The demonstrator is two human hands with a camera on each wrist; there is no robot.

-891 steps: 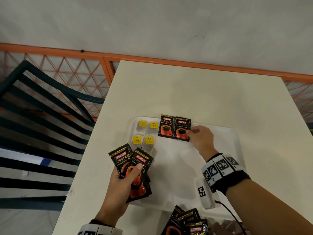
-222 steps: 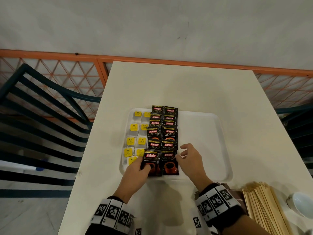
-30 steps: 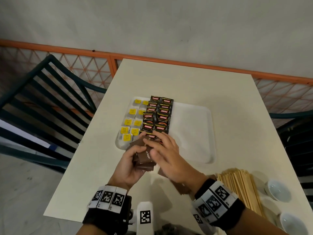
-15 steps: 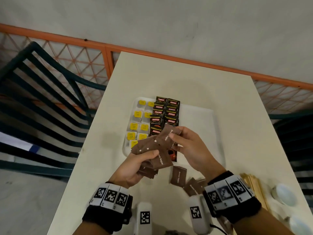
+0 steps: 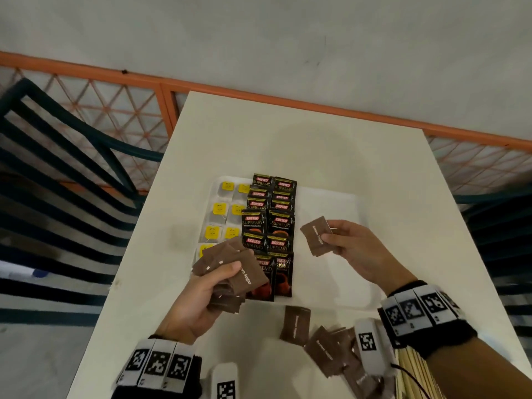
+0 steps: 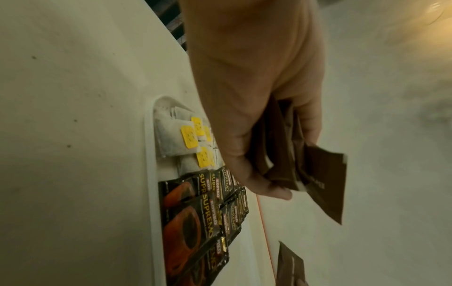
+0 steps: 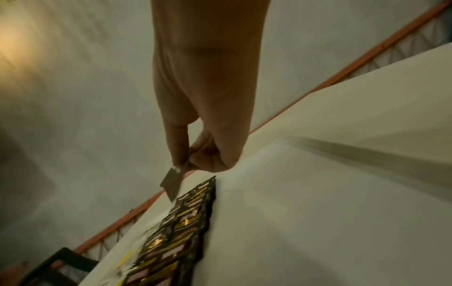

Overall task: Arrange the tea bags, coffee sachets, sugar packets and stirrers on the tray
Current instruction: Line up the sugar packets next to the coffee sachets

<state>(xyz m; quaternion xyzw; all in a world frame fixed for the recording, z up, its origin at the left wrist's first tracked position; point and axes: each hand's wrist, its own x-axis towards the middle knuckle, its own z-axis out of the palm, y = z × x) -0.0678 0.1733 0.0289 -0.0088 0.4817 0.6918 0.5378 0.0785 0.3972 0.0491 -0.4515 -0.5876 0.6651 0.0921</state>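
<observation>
A white tray [image 5: 339, 289] holds two columns of tea bags [image 5: 220, 210] with yellow tags on its left and two columns of black coffee sachets [image 5: 280, 223] beside them. My left hand [image 5: 201, 292] grips a fanned stack of brown sugar packets [image 5: 230, 269] over the tray's near left corner. The same stack [image 6: 288, 154] fills the left wrist view. My right hand [image 5: 345, 246] pinches one brown sugar packet [image 5: 318, 236] above the bare right part of the tray. In the right wrist view that packet [image 7: 171, 183] hangs above the sachets [image 7: 186, 216].
More brown sugar packets [image 5: 325, 347] lie loose on the table [image 5: 288, 145] in front of the tray. Wooden stirrers [image 5: 414, 375] lie at the near right. A dark slatted chair [image 5: 57, 197] stands left, an orange railing [image 5: 288, 99] behind.
My right hand has drawn one sugar packet from the left hand's stack and carried it right over the tray. The left hand still holds the stack.
</observation>
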